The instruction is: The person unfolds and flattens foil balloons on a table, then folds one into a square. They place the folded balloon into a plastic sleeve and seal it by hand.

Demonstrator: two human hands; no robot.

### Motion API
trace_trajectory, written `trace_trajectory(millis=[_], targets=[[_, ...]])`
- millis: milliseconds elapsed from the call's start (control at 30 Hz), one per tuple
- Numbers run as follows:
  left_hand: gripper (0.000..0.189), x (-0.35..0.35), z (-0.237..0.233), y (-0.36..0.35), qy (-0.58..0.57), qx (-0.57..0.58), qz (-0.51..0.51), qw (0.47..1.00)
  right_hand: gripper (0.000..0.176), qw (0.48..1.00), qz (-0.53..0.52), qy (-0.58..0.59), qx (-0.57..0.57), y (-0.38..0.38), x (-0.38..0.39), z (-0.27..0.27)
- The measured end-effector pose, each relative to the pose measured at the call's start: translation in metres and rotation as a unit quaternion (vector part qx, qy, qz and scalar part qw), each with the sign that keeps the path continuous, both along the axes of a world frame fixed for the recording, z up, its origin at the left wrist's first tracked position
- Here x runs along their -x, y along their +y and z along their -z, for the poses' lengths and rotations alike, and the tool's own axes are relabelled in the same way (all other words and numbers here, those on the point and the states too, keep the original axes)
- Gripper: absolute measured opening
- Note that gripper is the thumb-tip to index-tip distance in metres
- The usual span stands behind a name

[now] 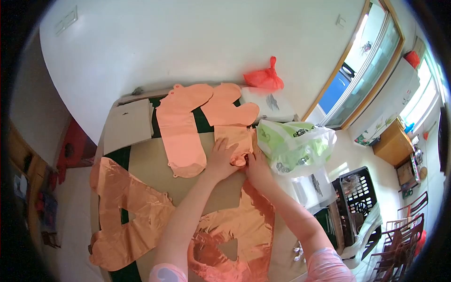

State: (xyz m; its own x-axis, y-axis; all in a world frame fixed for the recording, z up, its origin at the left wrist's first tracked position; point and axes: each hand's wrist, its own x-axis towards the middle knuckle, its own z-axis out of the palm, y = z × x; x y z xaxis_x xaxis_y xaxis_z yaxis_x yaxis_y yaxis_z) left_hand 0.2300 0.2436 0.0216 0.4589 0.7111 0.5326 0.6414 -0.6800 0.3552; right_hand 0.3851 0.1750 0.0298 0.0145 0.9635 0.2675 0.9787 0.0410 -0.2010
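Observation:
A rose-gold foil balloon (233,134), flat and without air, lies at the middle of the table with a crumpled part (239,160) at its near end. My left hand (221,159) rests on its left side, fingers over the foil and thumb by the crumple. From the right, my right hand (256,165) pinches the crumpled foil; its fingertips are partly hidden. Around them lie more flat foil balloons: a long one (181,129) to the left, a curved one (228,110) beyond, an A-shaped one (112,197) at left, and a shiny one (256,211) under my forearms.
A green-and-white plastic bag (296,145) sits right of my hands, near a white packet (312,188). Cardboard sheets (127,124) lie at the table's far left. A red bag (265,77) stands by the wall. Right of the table is a black crate (354,202).

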Motion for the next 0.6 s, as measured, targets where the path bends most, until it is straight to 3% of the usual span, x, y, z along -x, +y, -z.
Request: trace_trajectory(millis=[33,67,133,267,333,367,433,500,567,600], targets=[[0.055,0.003,-0.007,-0.006,0.011,-0.044,-0.016,0.999,0.036,0.999,-0.005,0.025,0.035,-0.005,0.003,-0.009],[0.056,0.006,-0.016,-0.009,0.035,0.015,0.005,0.999,0.038,0.996,-0.009,0.050,0.071,-0.009,0.005,-0.016],[0.057,0.011,-0.036,-0.014,0.083,0.136,0.048,0.986,0.041,0.998,0.017,0.057,0.021,-0.016,0.010,-0.022],[0.039,0.010,-0.002,0.008,0.078,0.070,0.051,0.993,0.045,0.998,-0.038,-0.038,-0.032,-0.009,-0.008,0.006],[0.034,0.012,0.000,0.017,0.127,0.087,0.038,0.987,0.046,0.993,-0.056,-0.101,0.030,-0.019,0.003,0.001],[0.031,0.013,-0.002,0.017,0.099,0.129,0.020,0.986,0.046,0.987,-0.065,-0.133,0.061,-0.023,0.009,-0.006],[0.026,0.018,-0.021,0.008,0.046,0.213,-0.013,0.976,0.048,0.983,-0.034,-0.050,0.172,-0.025,0.018,-0.030],[0.034,0.023,-0.012,0.006,0.013,0.189,0.039,0.981,0.049,0.987,-0.006,0.035,0.159,-0.024,0.016,-0.037],[0.045,0.026,-0.005,0.001,0.024,0.146,0.063,0.987,0.048,0.993,0.016,0.113,0.013,-0.019,0.006,-0.031],[0.052,0.026,-0.009,-0.007,0.055,0.116,0.062,0.990,0.048,0.996,-0.006,0.071,-0.058,-0.015,0.002,-0.016]])
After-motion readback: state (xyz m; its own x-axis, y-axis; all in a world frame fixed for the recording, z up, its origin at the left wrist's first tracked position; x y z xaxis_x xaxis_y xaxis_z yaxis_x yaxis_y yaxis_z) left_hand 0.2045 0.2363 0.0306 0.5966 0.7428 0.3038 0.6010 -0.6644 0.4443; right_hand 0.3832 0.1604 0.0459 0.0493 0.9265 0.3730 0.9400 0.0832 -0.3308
